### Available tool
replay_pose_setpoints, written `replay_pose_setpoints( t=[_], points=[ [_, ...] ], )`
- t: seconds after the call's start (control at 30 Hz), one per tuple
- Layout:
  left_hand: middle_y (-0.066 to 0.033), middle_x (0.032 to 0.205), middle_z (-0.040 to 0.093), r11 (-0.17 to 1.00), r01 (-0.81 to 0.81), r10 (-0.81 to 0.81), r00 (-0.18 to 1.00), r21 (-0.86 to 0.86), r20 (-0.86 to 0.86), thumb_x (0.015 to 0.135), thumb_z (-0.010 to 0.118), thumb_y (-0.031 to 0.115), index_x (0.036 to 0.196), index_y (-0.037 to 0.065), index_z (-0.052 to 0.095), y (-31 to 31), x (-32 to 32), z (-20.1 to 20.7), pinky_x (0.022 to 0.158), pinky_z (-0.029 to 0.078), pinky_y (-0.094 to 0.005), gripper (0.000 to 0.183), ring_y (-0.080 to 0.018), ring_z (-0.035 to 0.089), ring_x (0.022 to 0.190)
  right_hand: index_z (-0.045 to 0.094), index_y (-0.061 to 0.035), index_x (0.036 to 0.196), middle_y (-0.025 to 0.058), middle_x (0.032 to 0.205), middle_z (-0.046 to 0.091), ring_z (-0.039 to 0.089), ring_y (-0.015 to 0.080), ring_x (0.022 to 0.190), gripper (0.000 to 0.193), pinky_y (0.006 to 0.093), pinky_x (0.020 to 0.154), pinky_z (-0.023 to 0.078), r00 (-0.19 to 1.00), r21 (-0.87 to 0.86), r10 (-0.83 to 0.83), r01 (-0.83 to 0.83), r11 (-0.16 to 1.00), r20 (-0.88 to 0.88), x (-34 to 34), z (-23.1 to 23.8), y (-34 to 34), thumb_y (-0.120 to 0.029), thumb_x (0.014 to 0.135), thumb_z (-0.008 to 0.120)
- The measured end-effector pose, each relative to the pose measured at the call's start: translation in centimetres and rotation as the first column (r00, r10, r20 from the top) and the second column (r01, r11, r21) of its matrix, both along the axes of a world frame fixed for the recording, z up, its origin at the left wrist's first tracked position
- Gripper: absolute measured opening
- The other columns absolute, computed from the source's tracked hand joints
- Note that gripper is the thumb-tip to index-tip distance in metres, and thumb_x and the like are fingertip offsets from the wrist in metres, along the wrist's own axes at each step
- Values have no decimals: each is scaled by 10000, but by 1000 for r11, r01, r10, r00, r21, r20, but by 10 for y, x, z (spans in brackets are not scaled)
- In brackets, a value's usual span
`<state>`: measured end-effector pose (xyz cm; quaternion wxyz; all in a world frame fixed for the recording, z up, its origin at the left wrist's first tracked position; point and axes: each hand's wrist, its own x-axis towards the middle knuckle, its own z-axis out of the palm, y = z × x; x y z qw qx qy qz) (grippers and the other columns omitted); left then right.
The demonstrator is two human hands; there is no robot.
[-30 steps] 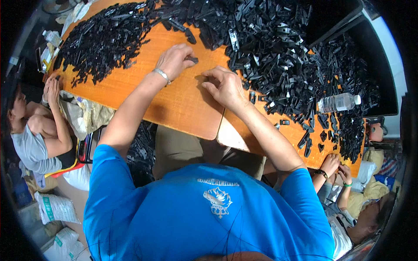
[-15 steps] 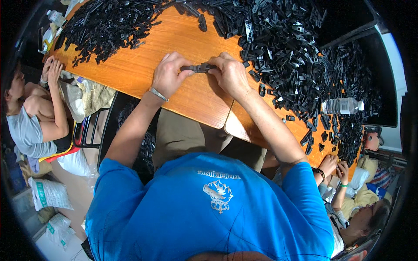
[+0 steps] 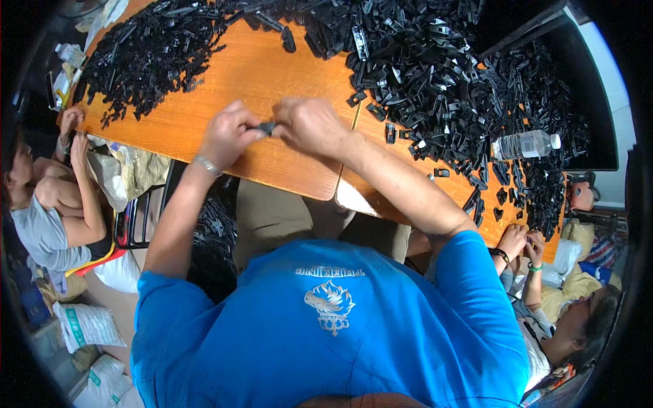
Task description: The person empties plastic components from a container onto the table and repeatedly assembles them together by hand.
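Observation:
A small black plastic part (image 3: 266,128) is held between my two hands above the wooden table (image 3: 286,75), near its front edge. My left hand (image 3: 226,136), with a bracelet at the wrist, pinches its left end. On the other end, the fingers of my right hand (image 3: 309,124) are closed, seen from the back and slightly blurred. Fingers cover much of the part, so its full shape is hidden. Beyond my left hand spreads a heap of small black pieces (image 3: 146,64). A larger pile of black plastic parts (image 3: 425,88) lies beyond my right hand.
A clear plastic bottle (image 3: 524,145) lies on its side on the right-hand pile. Loose black parts (image 3: 390,132) lie near my right forearm. One co-worker (image 3: 51,204) sits at the left, another person's hands (image 3: 520,243) are at the right edge. White sacks (image 3: 88,326) lie on the floor.
Both hands have moved left and closer to me with the black plastic part. More of it is covered by my right fingers now. The whole view has shifted a little.

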<state>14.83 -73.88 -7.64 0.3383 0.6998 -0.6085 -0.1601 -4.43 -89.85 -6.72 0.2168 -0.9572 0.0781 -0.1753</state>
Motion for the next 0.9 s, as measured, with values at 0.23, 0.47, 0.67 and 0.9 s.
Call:
replay_pose_setpoints(
  t=[0.23,0.47,0.67,0.9],
  points=[
    [-59,932,700,903,156,-113,985,400,-129,857,797,9,1203,36,747,26,56,66,805,554,-321,351,-172,678,914,772,-86,1103,113,1036,648,684,304,995,258,412,800,616,979,-349,-204,196,916,15,-84,35,-44,-101,855,699],
    [-122,1175,685,991,-121,132,935,-55,330,948,629,35,1265,77,723,-160,33,13,939,551,-378,333,-310,662,1093,772,-92,1153,107,1093,650,655,291,1091,297,409,869,592,955,-442,-228,124,889,-191,-86,23,-71,-104,883,649],
    [-95,1286,618,993,37,47,738,-109,673,953,607,63,1177,99,732,-180,49,7,1024,534,-424,259,-287,564,1289,770,-71,1116,151,1056,641,681,353,1000,254,436,827,592,983,-224,-99,63,973,-155,-85,41,-53,-72,879,679],
    [-151,1247,687,989,106,-142,859,101,493,916,791,163,1290,115,625,-120,12,14,1000,514,-486,412,-329,648,1237,707,-83,1267,189,1242,690,726,362,1098,316,431,897,608,937,-89,81,-117,989,-340,-78,45,-19,-145,960,670]
  ],
)
